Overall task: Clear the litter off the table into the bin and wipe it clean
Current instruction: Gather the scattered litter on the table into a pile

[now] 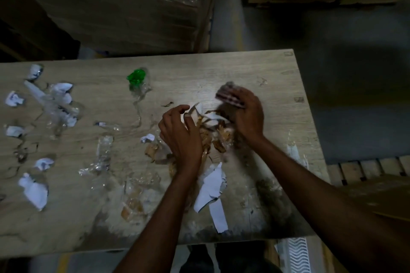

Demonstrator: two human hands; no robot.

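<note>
no readable text, labels or numbers

A scrap pile point(216, 134) lies between your left hand point(179, 137) and right hand point(248, 115), which grips a flat thing point(229, 95); crumpled papers point(34, 190) lie far left.

You're working in dim light; the brightest patch lies on the pale wood-grain tabletop point(199, 68) around your hands, and the corners sink into murk. Your right hand point(249, 115) is smeared by motion blur; your left hand point(180, 139) shows sharper. The table's edges bend with wide-angle distortion.
</note>
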